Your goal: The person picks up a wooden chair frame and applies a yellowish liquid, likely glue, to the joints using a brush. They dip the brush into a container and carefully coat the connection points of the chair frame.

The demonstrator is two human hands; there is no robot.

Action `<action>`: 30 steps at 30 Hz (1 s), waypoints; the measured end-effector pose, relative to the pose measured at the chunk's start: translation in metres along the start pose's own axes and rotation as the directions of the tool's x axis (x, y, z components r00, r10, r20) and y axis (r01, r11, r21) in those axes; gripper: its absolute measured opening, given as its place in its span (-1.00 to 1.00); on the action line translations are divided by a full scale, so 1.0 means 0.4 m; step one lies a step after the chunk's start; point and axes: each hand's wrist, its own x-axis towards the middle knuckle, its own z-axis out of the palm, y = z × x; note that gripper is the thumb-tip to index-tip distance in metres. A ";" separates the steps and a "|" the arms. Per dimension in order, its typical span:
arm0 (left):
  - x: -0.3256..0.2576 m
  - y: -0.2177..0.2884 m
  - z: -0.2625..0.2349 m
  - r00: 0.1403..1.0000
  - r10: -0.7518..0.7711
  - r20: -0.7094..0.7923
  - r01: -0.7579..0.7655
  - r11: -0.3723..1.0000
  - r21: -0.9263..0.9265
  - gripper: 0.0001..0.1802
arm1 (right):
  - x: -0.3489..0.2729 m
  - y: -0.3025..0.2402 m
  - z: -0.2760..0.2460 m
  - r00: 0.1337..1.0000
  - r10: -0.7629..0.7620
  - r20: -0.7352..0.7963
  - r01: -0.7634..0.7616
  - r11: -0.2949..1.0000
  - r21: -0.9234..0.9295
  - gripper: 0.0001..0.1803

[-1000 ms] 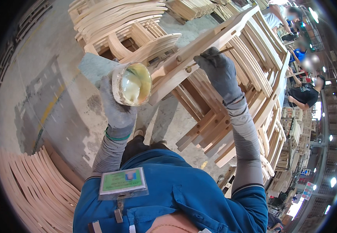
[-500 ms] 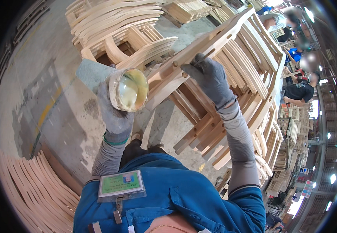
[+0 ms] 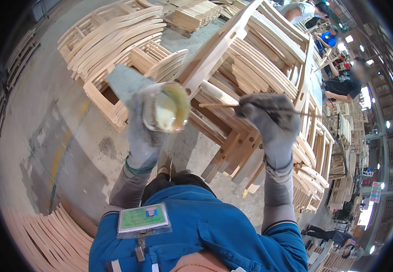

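Observation:
My left hand (image 3: 143, 136), in a grey glove, is closed around a crusted cup (image 3: 165, 109) with a pale, glue-like liquid inside. Past that hand sticks out a flat grey piece (image 3: 126, 84); how it is held is hidden. My gloved right hand (image 3: 271, 120) pinches a thin wooden stick (image 3: 217, 105) whose tip points toward the cup, apart from it. Beyond and beneath this hand lie stacked chair-like wooden frames (image 3: 219, 52) with holes and slots in their rails. Below the stick, several joined pieces show round holes (image 3: 235, 140).
Another pile of curved wooden frames (image 3: 110, 41) stands at the far left. Curved slats (image 3: 47, 235) lie at the near left. Flat wooden parts (image 3: 196, 16) are stacked farther back. Several people, one in a black shirt (image 3: 343, 84), are at the right.
My right hand has moved right and nearer me, away from the slotted rail, and the stick now shows lengthwise. The cup has shifted slightly right, and the whole view has turned a little.

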 end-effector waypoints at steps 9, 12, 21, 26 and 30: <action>0.072 0.172 0.315 0.920 -0.297 0.257 0.389 0.596 -0.702 -0.33 | -0.142 0.023 -0.128 0.956 -0.137 -0.261 0.079 0.972 -0.221 -0.88; 0.073 0.150 0.406 0.955 -0.107 0.277 0.295 0.443 -0.847 -0.34 | -0.219 0.032 -0.154 0.921 -0.205 -0.331 0.147 0.970 -0.192 -0.82; 0.089 0.175 0.539 0.843 0.041 0.536 0.538 -0.078 -0.840 -0.32 | -0.288 0.031 -0.266 0.851 -0.203 -0.485 0.267 0.961 0.067 -0.88; 0.118 0.164 0.555 0.763 0.206 0.612 0.646 -0.264 -0.717 -0.28 | -0.299 0.056 -0.261 0.799 -0.149 -0.582 0.333 0.917 0.222 -0.81; 0.133 0.156 0.534 0.735 -0.159 0.659 0.678 0.190 -0.710 -0.29 | -0.273 0.073 -0.220 0.740 -0.156 -0.654 0.328 0.933 0.148 -0.80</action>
